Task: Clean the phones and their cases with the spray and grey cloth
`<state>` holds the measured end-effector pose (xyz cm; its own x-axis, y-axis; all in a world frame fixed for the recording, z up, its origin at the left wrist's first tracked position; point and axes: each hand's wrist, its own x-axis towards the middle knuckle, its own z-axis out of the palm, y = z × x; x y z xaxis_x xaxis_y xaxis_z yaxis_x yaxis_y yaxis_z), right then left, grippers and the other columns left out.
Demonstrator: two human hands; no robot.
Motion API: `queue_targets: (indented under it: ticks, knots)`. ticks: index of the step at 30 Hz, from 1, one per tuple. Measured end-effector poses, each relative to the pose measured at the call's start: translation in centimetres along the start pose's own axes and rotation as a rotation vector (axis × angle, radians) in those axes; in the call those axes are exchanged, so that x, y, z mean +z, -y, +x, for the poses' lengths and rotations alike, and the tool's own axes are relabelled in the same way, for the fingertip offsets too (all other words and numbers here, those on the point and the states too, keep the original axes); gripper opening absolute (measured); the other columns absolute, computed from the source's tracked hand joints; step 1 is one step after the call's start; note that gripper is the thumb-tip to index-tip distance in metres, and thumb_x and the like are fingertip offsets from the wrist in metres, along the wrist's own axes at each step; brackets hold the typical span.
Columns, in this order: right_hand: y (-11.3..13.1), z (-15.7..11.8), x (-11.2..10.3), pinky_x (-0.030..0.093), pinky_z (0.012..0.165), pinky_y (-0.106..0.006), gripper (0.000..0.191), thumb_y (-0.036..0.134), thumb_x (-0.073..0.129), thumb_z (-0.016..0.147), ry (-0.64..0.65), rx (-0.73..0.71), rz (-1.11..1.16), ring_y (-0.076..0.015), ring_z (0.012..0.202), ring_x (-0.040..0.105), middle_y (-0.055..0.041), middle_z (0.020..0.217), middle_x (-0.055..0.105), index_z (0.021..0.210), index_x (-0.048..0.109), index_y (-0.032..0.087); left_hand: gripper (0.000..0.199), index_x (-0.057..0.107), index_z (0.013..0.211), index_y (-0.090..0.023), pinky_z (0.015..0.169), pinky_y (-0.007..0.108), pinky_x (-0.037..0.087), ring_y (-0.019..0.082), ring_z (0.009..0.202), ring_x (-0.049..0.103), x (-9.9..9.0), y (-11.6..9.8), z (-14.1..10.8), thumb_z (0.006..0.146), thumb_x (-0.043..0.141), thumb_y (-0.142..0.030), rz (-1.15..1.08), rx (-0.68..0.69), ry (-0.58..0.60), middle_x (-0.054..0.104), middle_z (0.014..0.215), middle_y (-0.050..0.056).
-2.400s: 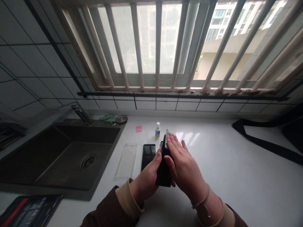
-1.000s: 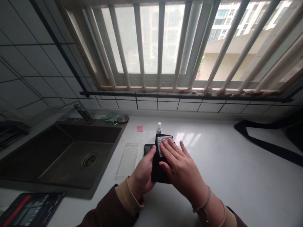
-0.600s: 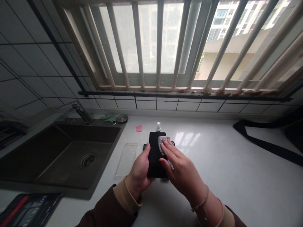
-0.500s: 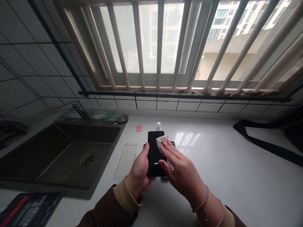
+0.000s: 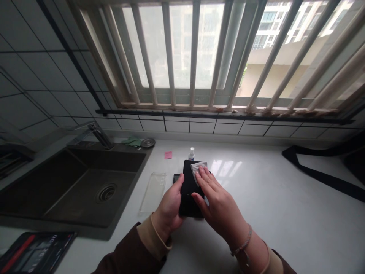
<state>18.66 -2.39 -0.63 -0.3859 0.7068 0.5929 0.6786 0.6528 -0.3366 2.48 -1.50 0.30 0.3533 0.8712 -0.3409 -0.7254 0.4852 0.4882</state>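
Note:
A black phone [image 5: 189, 190] is held up over the white counter, its dark face towards me. My left hand [image 5: 169, 203] grips its left edge, thumb along the side. My right hand [image 5: 213, 192] presses a folded whitish cloth [image 5: 195, 168] with its fingertips against the upper right of the phone. Behind the phone, another dark object [image 5: 176, 177] shows only in part. A clear phone case [image 5: 153, 192] lies left of my left hand. Just beyond the phone stands a small white-capped bottle [image 5: 191, 153].
A dark sink [image 5: 114, 167] with a faucet [image 5: 99, 135] is at the left. A pink note [image 5: 168, 155], a green cloth [image 5: 132, 142] and a round metal strainer [image 5: 148, 142] lie near the back. A black strap [image 5: 322, 175] is at the right, a black printed package [image 5: 37, 251] at the lower left.
The phone has shifted slightly right and tilted, uncovering more of the bottle and of the dark object's left end. The cloth and my right fingertips have moved slightly up and right.

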Motion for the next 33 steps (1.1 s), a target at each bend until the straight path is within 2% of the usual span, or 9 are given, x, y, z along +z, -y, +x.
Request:
queue_targets:
  ticks: [3, 7, 14, 19, 24, 27, 30, 33]
  knots:
    - [0.0, 0.0, -0.1, 0.047, 0.123, -0.056, 0.057, 0.032, 0.053, 0.109, -0.002, 0.031, -0.001, -0.0343, 0.158, 0.037, -0.0205, 0.166, 0.043, 0.161, 0.046, 0.008, 0.056, 0.061, 0.149, -0.010, 0.121, 0.041, 0.044, 0.031, 0.139, 0.061, 0.0, 0.2, -0.2, 0.106, 0.056, -0.046, -0.004, -0.013, 0.029, 0.069, 0.143, 0.017]
    - [0.0, -0.1, -0.1, 0.046, 0.124, -0.054, 0.056, 0.034, 0.053, 0.109, 0.011, 0.077, 0.039, -0.0344, 0.157, 0.037, -0.0184, 0.167, 0.042, 0.159, 0.050, 0.010, 0.053, 0.063, 0.147, -0.012, 0.119, 0.042, 0.047, 0.032, 0.135, 0.065, -0.2, 0.2, -0.1, 0.106, 0.057, -0.045, 0.022, 0.001, -0.009, 0.071, 0.141, 0.017]
    - [0.7, -0.1, -0.3, 0.052, 0.120, -0.045, 0.049, 0.030, 0.055, 0.107, 0.075, 0.127, 0.225, -0.0305, 0.148, 0.053, -0.0136, 0.163, 0.050, 0.154, 0.058, 0.017, 0.056, 0.066, 0.143, -0.009, 0.106, 0.041, 0.057, 0.031, 0.120, 0.073, -0.3, -0.2, 0.3, 0.107, 0.052, -0.050, 0.044, 0.055, -0.153, 0.076, 0.130, 0.019]
    - [1.1, -0.2, -0.4, 0.053, 0.119, -0.045, 0.047, 0.029, 0.060, 0.104, 0.101, 0.065, 0.284, -0.0302, 0.145, 0.056, -0.0128, 0.159, 0.055, 0.150, 0.062, 0.019, 0.058, 0.069, 0.135, -0.005, 0.099, 0.041, 0.060, 0.031, 0.106, 0.077, -0.5, -0.6, 0.6, 0.107, 0.049, -0.052, 0.016, 0.112, -0.200, 0.077, 0.120, 0.022]
    - [1.3, -0.4, -0.2, 0.051, 0.121, -0.044, 0.048, 0.029, 0.062, 0.104, 0.132, -0.009, 0.298, -0.0284, 0.147, 0.054, -0.0133, 0.159, 0.055, 0.150, 0.061, 0.016, 0.056, 0.069, 0.129, -0.002, 0.096, 0.044, 0.062, 0.030, 0.095, 0.079, -1.0, -1.7, 1.1, 0.109, 0.046, -0.048, -0.076, 0.160, -0.301, 0.079, 0.109, 0.023]
    - [1.5, -0.5, -0.1, 0.047, 0.125, -0.048, 0.050, 0.027, 0.062, 0.104, 0.129, -0.070, 0.274, -0.0288, 0.150, 0.050, -0.0130, 0.159, 0.055, 0.152, 0.059, 0.016, 0.060, 0.067, 0.131, 0.000, 0.095, 0.048, 0.063, 0.034, 0.098, 0.079, -1.0, -2.4, 1.1, 0.109, 0.042, -0.051, -0.119, 0.147, -0.282, 0.078, 0.111, 0.025]
    - [1.5, -0.4, 0.0, 0.046, 0.126, -0.051, 0.050, 0.026, 0.063, 0.103, 0.099, -0.128, 0.248, -0.0301, 0.155, 0.043, -0.0130, 0.159, 0.056, 0.152, 0.058, 0.015, 0.060, 0.065, 0.135, 0.000, 0.095, 0.047, 0.063, 0.034, 0.100, 0.079, -0.7, -2.9, 0.7, 0.109, 0.041, -0.049, -0.163, 0.139, -0.270, 0.077, 0.114, 0.026]
    - [1.3, -0.3, 0.1, 0.048, 0.124, -0.052, 0.045, 0.023, 0.062, 0.104, 0.063, -0.155, 0.234, -0.0295, 0.155, 0.043, -0.0128, 0.156, 0.059, 0.148, 0.061, 0.015, 0.060, 0.063, 0.138, 0.001, 0.092, 0.046, 0.064, 0.033, 0.097, 0.079, -0.1, -3.1, 0.3, 0.110, 0.039, -0.047, -0.186, 0.140, -0.254, 0.077, 0.111, 0.025]
